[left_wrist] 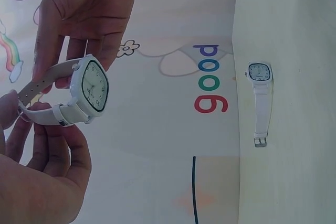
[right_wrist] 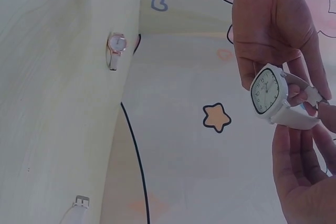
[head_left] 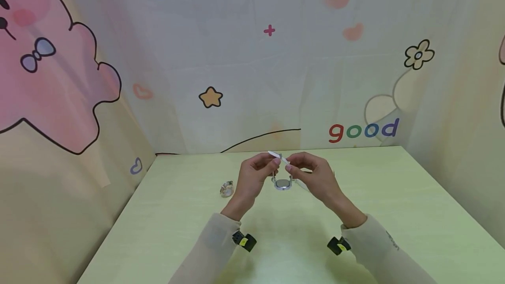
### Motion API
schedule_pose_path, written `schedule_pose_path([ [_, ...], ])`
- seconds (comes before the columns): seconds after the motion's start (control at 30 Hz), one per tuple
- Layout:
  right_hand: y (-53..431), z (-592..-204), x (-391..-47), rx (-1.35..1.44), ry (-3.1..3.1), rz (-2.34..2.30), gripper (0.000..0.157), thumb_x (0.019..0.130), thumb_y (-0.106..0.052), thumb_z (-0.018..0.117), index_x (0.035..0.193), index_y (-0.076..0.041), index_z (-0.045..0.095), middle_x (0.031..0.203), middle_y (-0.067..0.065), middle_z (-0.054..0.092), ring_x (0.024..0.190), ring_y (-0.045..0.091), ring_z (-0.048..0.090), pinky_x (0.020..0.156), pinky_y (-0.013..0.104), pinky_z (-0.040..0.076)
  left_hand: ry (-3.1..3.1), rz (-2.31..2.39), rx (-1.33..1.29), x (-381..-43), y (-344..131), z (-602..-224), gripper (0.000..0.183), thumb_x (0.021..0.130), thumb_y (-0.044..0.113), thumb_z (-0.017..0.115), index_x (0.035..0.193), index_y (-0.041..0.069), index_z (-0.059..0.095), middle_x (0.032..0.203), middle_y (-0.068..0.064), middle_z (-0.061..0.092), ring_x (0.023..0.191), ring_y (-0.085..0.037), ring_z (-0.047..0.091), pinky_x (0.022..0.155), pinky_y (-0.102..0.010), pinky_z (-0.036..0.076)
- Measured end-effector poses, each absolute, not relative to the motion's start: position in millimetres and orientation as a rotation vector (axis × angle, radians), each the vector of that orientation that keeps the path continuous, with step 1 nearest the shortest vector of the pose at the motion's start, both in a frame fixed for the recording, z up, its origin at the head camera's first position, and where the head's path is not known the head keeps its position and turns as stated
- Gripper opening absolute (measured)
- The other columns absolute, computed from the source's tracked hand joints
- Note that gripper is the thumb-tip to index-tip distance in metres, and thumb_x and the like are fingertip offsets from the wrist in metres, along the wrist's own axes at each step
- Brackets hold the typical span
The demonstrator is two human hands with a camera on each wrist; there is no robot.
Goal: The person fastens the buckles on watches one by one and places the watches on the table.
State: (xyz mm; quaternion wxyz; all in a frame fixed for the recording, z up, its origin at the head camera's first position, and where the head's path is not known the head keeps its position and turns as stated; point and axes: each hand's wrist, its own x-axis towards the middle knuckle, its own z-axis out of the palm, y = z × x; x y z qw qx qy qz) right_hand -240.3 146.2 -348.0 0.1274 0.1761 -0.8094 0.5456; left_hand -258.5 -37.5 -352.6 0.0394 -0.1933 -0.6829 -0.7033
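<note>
Both hands hold up a white wristwatch (head_left: 283,184) with a rounded-square case, its dial facing away from the person. The left hand (head_left: 252,175) pinches one strap end near the metal buckle. The right hand (head_left: 314,176) pinches the other strap end, which shows a row of holes in the left wrist view. At the buckle (left_wrist: 22,109) the two ends meet, so the strap (left_wrist: 44,116) forms a loop; fingers partly cover this spot. I cannot tell whether the strap is fastened. In the right wrist view the dial (right_wrist: 266,91) shows clearly.
A second white watch (left_wrist: 259,73) lies on the table, its strap stretched out, partly behind the right hand in the head view. Left of the hands lies a small rose-gold watch (head_left: 226,189). A printed curtain (head_left: 244,56) hangs at the table's back edge.
</note>
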Motion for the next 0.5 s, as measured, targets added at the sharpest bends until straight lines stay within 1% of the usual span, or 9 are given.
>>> schedule_pose_path([
  [0.13, 146.8, -348.2, -241.1, 0.506, -2.349, 1.586, 0.027, 0.084, -0.039, 0.067, 0.102, -0.019, 0.066, 0.098, 0.001, 0.069, 0.087, 0.016, 0.065, 0.080, 0.030, 0.054, -2.109, -2.150, -0.588, -257.3, -36.5, -353.2, 0.029, 0.085, 0.034, 0.067, 0.102, 0.011, 0.068, 0.085, 0.006, 0.066, 0.075, -0.012, 0.059, 0.077, -0.026, 0.052],
  [0.27, 146.8, -347.0, -240.7, 0.506, -2.352, 1.584, 0.027, 0.084, -0.040, 0.067, 0.102, -0.019, 0.067, 0.098, 0.001, 0.069, 0.088, 0.016, 0.065, 0.081, 0.032, 0.053, -2.118, -2.144, -0.591, -256.5, -34.6, -353.0, 0.028, 0.086, 0.032, 0.067, 0.102, 0.009, 0.068, 0.086, 0.004, 0.066, 0.075, -0.012, 0.058, 0.076, -0.030, 0.051],
  [0.43, 146.3, -344.4, -239.5, 0.515, -2.347, 1.571, 0.027, 0.084, -0.040, 0.067, 0.102, -0.021, 0.067, 0.099, 0.000, 0.069, 0.088, 0.016, 0.065, 0.083, 0.032, 0.053, -2.162, -2.128, -0.593, -256.2, -33.0, -352.2, 0.026, 0.088, 0.029, 0.065, 0.104, 0.009, 0.068, 0.095, -0.011, 0.067, 0.075, -0.011, 0.057, 0.076, -0.030, 0.050],
  [0.5, 146.3, -343.6, -238.8, 0.518, -2.346, 1.566, 0.027, 0.084, -0.040, 0.067, 0.103, -0.021, 0.067, 0.099, -0.001, 0.069, 0.088, 0.016, 0.065, 0.083, 0.032, 0.053, -2.186, -2.119, -0.587, -256.1, -32.6, -351.8, 0.024, 0.089, 0.027, 0.063, 0.105, 0.009, 0.068, 0.098, -0.013, 0.067, 0.076, -0.010, 0.057, 0.076, -0.031, 0.050],
])
